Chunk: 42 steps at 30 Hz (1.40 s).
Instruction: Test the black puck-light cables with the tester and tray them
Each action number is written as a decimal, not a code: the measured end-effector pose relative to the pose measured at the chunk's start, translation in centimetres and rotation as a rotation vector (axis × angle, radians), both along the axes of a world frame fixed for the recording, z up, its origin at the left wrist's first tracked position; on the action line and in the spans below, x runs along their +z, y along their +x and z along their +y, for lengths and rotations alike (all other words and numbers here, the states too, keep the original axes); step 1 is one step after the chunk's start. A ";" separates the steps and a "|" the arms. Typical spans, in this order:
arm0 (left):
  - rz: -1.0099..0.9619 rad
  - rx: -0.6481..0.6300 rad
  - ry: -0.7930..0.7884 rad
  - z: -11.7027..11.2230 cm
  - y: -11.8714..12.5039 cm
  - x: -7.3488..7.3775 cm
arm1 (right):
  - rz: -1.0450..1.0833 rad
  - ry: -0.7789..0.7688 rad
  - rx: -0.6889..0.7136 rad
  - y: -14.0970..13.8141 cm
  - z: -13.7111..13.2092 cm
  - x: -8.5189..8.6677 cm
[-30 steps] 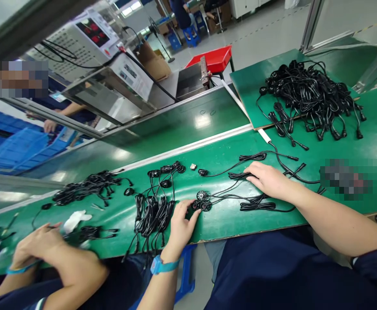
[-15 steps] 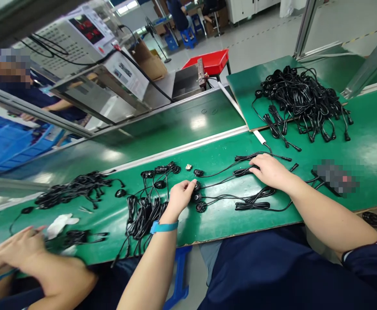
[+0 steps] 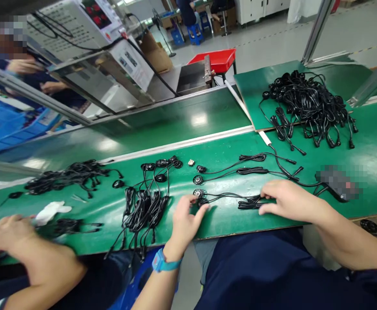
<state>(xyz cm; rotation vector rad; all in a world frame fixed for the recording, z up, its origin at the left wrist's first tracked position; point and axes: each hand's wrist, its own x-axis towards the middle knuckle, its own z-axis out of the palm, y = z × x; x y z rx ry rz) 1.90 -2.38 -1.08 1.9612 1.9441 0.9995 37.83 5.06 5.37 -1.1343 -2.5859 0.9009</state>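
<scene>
My left hand (image 3: 188,221), with a blue band on its wrist, has thumb and fingertips around a small round black cable head (image 3: 203,201). Right beside that lies another round head (image 3: 198,193) with a pale centre. My right hand (image 3: 285,200) pinches the right end of a folded black cable bundle (image 3: 249,204); its fingertips are partly hidden. Above these, two more cables lie stretched out, with a round head (image 3: 198,179) and a sideways head (image 3: 201,169) at their left ends. Their folded bundles (image 3: 252,171) rest on the green tabletop (image 3: 220,224).
Left of my hands lies a cluster of bundled cables (image 3: 146,211). A co-worker's arms (image 3: 23,241) rest at the far left near a white cloth (image 3: 53,212). A large cable pile (image 3: 304,103) covers a raised green board. A black box (image 3: 337,183) sits at right.
Both hands have moved toward the table's front edge, from the upper cables to the lower ones. The round heads by my left hand have shifted slightly. The view has tilted a little.
</scene>
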 end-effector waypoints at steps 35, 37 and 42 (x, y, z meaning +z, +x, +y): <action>-0.095 0.090 -0.388 -1.7 -2.0 -0.2 | -0.064 0.455 -0.104 -0.5 -1.6 -5.5; -0.100 0.101 -0.375 -1.6 -2.0 -0.1 | -0.102 0.469 -0.126 -0.9 -0.8 -5.5; -0.119 0.131 -0.380 -1.1 -2.2 0.0 | -0.079 0.466 -0.023 -1.8 -0.6 -4.8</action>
